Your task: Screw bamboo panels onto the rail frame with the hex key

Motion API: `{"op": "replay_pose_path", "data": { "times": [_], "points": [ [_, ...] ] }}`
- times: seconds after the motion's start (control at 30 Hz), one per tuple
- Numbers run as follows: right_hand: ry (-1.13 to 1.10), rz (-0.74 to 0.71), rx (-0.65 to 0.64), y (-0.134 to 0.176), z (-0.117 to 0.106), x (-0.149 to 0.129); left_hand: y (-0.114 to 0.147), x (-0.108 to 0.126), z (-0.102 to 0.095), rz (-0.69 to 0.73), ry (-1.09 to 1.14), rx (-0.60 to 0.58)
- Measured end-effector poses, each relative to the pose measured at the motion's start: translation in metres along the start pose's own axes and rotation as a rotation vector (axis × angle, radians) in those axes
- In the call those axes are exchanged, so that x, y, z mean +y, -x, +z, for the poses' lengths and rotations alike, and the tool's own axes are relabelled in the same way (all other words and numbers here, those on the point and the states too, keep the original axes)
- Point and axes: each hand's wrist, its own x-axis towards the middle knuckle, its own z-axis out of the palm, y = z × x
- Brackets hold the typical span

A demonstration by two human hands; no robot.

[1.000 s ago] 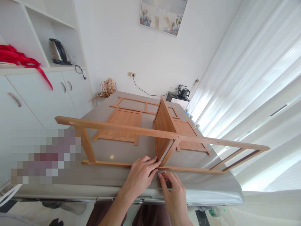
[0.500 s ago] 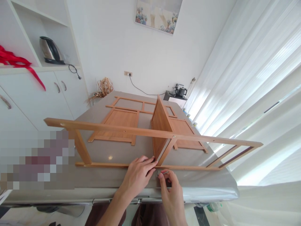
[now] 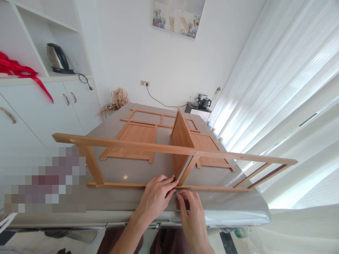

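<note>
Head view, clock bearings taken from its centre: a pixelated patch (image 3: pixel 45 183) hides whatever lies toward eight o'clock, the framed picture (image 3: pixel 178 17) at twelve is cut off by the top edge, and the red ribbon (image 3: pixel 18 68) at ten by the left edge. One wooden side frame (image 3: pixel 164 149) stands on its long edge across the near side of the table (image 3: pixel 111 197), with one upright wooden panel (image 3: pixel 182 132) meeting it near mid-length. Two framed panels lie flat, a left panel (image 3: pixel 135 139) toward eight and a right panel (image 3: pixel 209 146) toward four; one flat lattice frame (image 3: pixel 161 120) lies beyond, partly hidden by the upright panel. At six o'clock, the left hand (image 3: pixel 156 192) has its fingers close together, tips touching the foot of the joint; whether they grip it, I cannot tell. Toward five, the right hand (image 3: pixel 192 210) pinches a hex key (image 3: pixel 177 192) between thumb and forefinger, mostly covered, its thin metal end near the lower rail; contact there is too small to make out.
</note>
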Motion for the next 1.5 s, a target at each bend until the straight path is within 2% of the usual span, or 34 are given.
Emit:
{"op": "replay_pose_path", "data": {
  "times": [0.37,0.77,0.97,1.17,1.5],
  "points": [
    [0.159,-0.147,0.017,0.003,0.002,-0.003,0.001,-0.001,0.001,0.003,0.005,0.001],
    [0.131,-0.145,-0.021,-0.002,-0.004,-0.006,0.000,0.000,0.000,-0.003,0.003,0.005],
    [0.033,-0.042,-0.047,-0.005,-0.004,-0.005,0.000,0.000,0.000,-0.003,0.008,-0.005],
    [0.018,0.128,0.046,-0.002,-0.003,-0.003,0.000,0.002,-0.002,-0.028,0.014,-0.019],
    [-0.059,0.248,0.077,0.003,0.003,0.004,-0.001,0.002,-0.002,-0.032,-0.011,-0.040]
  ]
}}
